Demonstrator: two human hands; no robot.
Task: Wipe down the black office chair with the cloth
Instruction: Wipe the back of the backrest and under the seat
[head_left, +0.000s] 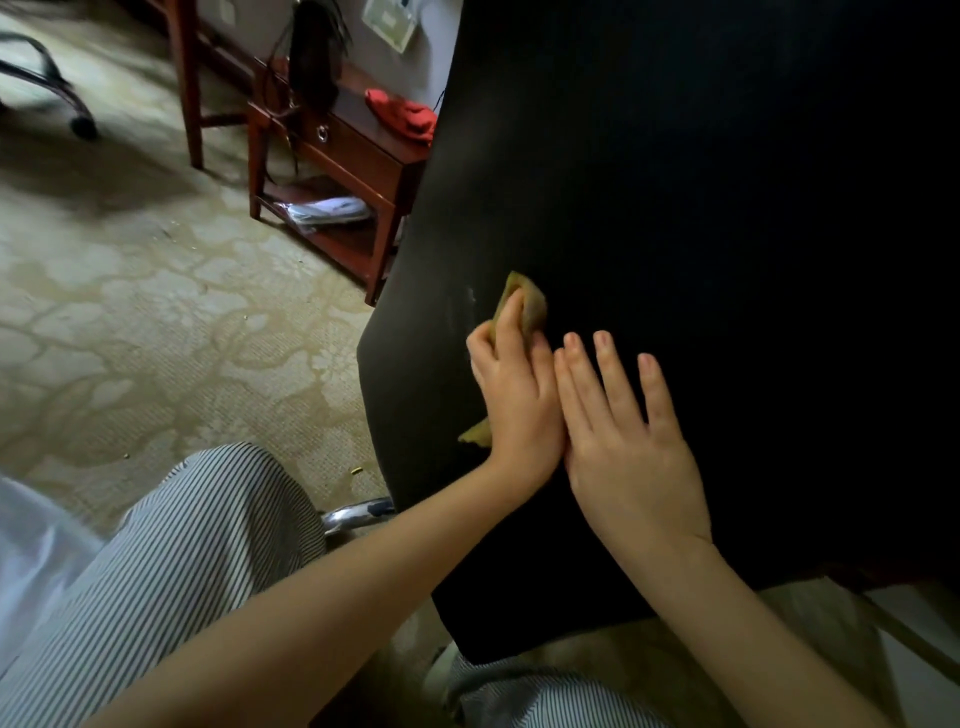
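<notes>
At the far left a patterned beige carpet (156, 322) spreads under a dark wooden side table (358, 156), which carries a red bundle (410, 117) on its top near the right edge. Next comes the black office chair (675, 234), its broad dark panel filling the right half of the view, and near that panel's left edge the left hand (514, 395) is closed around a yellow-green cloth (527, 304), pressing it against the surface. Just beside it, touching along the side, the right hand (628, 447) lies open and flat on the panel, fingers spread and holding nothing.
</notes>
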